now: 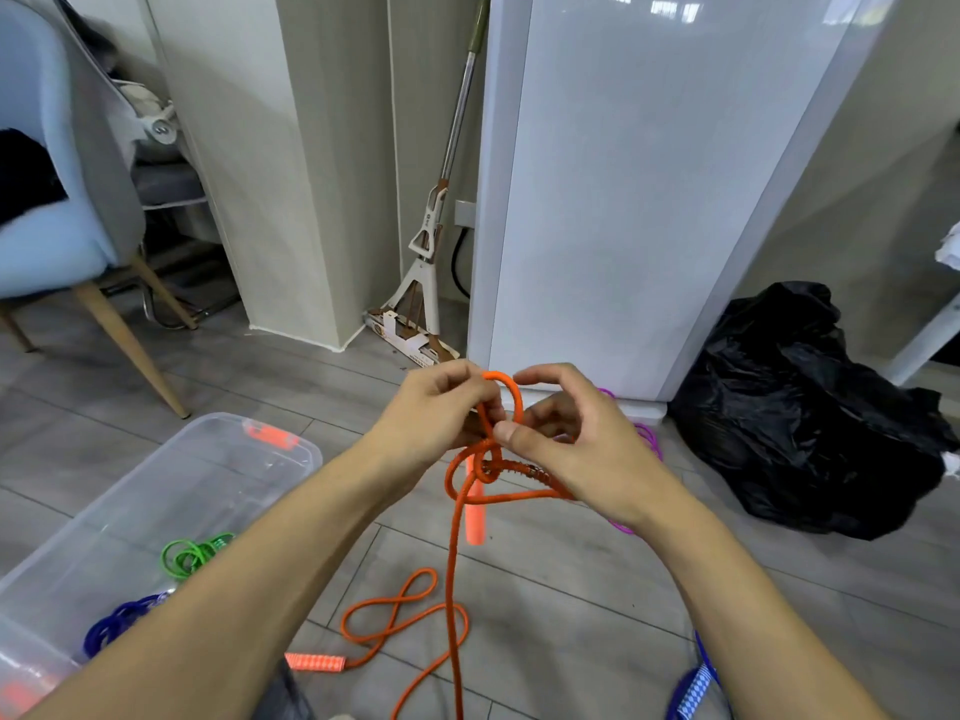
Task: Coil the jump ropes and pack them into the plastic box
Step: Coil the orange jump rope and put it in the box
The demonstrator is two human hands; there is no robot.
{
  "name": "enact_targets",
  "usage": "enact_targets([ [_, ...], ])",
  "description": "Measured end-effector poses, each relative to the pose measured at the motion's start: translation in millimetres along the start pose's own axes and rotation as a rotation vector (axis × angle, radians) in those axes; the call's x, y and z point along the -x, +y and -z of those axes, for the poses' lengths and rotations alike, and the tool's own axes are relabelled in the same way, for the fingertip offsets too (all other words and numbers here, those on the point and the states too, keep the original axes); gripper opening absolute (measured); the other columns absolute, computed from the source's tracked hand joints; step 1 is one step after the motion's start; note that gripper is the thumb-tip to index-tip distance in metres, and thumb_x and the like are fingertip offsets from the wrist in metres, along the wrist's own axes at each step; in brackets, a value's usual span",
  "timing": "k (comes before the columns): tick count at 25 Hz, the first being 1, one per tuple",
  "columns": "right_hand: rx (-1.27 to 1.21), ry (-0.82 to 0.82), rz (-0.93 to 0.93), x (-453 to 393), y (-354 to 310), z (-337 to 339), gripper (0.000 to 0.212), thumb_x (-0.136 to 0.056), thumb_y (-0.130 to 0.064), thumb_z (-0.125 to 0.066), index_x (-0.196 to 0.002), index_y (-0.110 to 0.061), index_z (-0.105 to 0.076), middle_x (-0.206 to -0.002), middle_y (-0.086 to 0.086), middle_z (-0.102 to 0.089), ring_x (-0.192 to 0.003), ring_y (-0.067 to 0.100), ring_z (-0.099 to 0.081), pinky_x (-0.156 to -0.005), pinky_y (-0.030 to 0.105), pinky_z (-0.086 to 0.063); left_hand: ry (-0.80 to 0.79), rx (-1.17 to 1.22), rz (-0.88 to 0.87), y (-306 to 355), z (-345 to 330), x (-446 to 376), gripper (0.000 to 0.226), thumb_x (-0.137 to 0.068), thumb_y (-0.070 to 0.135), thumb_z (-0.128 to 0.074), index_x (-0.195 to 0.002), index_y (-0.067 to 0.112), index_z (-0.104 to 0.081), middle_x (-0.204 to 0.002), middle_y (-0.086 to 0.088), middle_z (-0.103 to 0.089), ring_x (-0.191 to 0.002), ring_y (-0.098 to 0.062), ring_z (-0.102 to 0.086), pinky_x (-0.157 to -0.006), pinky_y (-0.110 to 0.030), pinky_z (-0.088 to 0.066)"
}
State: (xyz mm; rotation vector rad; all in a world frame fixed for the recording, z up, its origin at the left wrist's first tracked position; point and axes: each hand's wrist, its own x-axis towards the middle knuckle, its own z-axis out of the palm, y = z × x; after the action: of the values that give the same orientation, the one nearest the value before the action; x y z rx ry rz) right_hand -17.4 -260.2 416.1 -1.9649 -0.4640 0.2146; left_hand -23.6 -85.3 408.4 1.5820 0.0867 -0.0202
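Note:
An orange jump rope (453, 558) hangs from both hands, knotted into small loops at chest height. My left hand (434, 410) pinches the top loop from the left. My right hand (571, 439) pinches the same loop from the right with thumb and fingers. One orange handle (475, 517) dangles under the knot; the other handle (314, 662) lies on the floor with slack rope beside it. The clear plastic box (249, 462) stands at the lower left and holds a green rope (192, 556) and a blue rope (117, 623).
A purple rope (649, 439) lies on the floor behind my right hand. Another blue rope with a patterned handle (696, 688) is at the lower right. A black plastic bag (810, 413) sits right, a mop (426, 283) leans on the wall, a chair (62, 210) stands left.

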Motion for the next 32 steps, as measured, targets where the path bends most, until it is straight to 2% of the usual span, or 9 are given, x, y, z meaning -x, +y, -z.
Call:
enact_targets([
  [6, 0.332, 0.294, 0.12, -3, 5, 4, 0.006, -0.095, -0.025, -0.065, -0.098, -0.029, -0.068, -0.076, -0.01, -0.073, -0.069, 0.001, -0.071, -0.071, 0.036, -0.061, 0.184, 0.085, 0.139, -5, -3, 0, 0.016, -0.099, 0.008, -0.053, -0.095, -0.005, -0.061, -0.074, -0.018, -0.065, -0.061, -0.028, -0.073, -0.049, -0.033, -0.058],
  [9, -0.187, 0.409, 0.071, -6, -4, 13, 0.009, -0.098, -0.008, -0.058, -0.097, -0.012, -0.067, -0.075, -0.001, -0.074, -0.076, 0.01, -0.072, -0.075, 0.028, -0.058, 0.232, 0.003, 0.316, -20, 11, -7, 0.012, -0.098, 0.006, -0.054, -0.094, -0.004, -0.061, -0.06, -0.014, -0.061, -0.041, -0.021, -0.064, -0.04, -0.03, -0.054],
  [12, -0.879, 0.166, -0.06, -2, -22, 15, 0.014, -0.093, -0.003, -0.051, -0.095, -0.009, -0.063, -0.076, 0.005, -0.072, -0.074, 0.017, -0.07, -0.071, 0.028, -0.057, 0.055, -0.059, 0.51, -40, 2, -5, 0.013, -0.099, 0.002, -0.047, -0.094, -0.001, -0.06, -0.073, -0.021, -0.062, -0.045, -0.027, -0.063, -0.048, -0.041, -0.06],
  [17, -1.319, 0.16, 0.018, 3, -29, 39, 0.008, -0.073, -0.012, -0.047, -0.075, -0.02, -0.046, -0.058, -0.005, -0.039, -0.051, 0.01, -0.039, -0.055, 0.023, -0.038, -0.095, 0.278, 0.738, -45, -11, -7, 0.023, -0.096, 0.005, -0.034, -0.089, 0.0, -0.055, -0.077, -0.024, -0.067, -0.06, -0.033, -0.069, -0.06, -0.038, -0.06],
  [21, -0.278, 0.532, -0.228, -9, 23, 63, 0.019, -0.085, -0.004, -0.051, -0.099, -0.012, -0.06, -0.062, 0.0, -0.056, -0.054, 0.017, -0.054, -0.06, 0.034, -0.048, 0.033, 0.33, 0.532, -32, 2, -16, 0.031, -0.101, 0.02, -0.044, -0.084, 0.001, -0.061, -0.078, -0.017, -0.069, -0.068, -0.033, -0.071, -0.058, -0.036, -0.059],
  [24, 0.477, 0.273, 0.032, -8, 40, 45, 0.071, -0.077, -0.02, -0.07, -0.141, -0.032, -0.043, -0.134, 0.001, -0.053, -0.124, 0.018, -0.05, -0.111, 0.04, -0.038, 0.009, 0.115, 0.377, -22, 1, -7, 0.034, -0.101, 0.032, -0.051, -0.09, 0.003, -0.063, -0.074, -0.012, -0.068, -0.068, -0.028, -0.07, -0.062, -0.038, -0.06],
  [27, 0.572, -0.14, 0.07, -6, 33, 9, 0.06, -0.088, -0.035, -0.064, -0.14, -0.046, -0.036, -0.135, -0.005, -0.058, -0.122, 0.015, -0.056, -0.107, 0.041, -0.043, -0.022, 0.045, 0.283, -17, -5, 0, 0.045, -0.102, 0.041, -0.045, -0.095, 0.004, -0.07, -0.075, -0.011, -0.068, -0.066, -0.028, -0.069, -0.063, -0.038, -0.059],
  [30, 0.414, 0.114, -0.077, -15, 43, 19, 0.027, -0.096, -0.034, -0.056, -0.121, -0.032, -0.047, -0.096, 0.004, -0.066, -0.082, 0.025, -0.066, -0.082, 0.041, -0.054, 0.157, 0.137, 0.264, -11, 8, -3, 0.048, -0.104, 0.044, -0.037, -0.098, 0.009, -0.07, -0.078, -0.01, -0.057, -0.057, -0.025, -0.065, -0.051, -0.03, -0.054],
  [32, 0.476, 0.241, -0.172, -14, 51, 42, 0.043, -0.094, -0.031, -0.058, -0.133, -0.031, -0.04, -0.101, 0.011, -0.064, -0.087, 0.033, -0.064, -0.081, 0.039, -0.052, 0.224, 0.248, 0.311, -4, 19, -5, 0.047, -0.104, 0.044, -0.036, -0.095, 0.012, -0.069, -0.078, -0.009, -0.053, -0.057, -0.024, -0.062, -0.046, -0.028, -0.053],
])
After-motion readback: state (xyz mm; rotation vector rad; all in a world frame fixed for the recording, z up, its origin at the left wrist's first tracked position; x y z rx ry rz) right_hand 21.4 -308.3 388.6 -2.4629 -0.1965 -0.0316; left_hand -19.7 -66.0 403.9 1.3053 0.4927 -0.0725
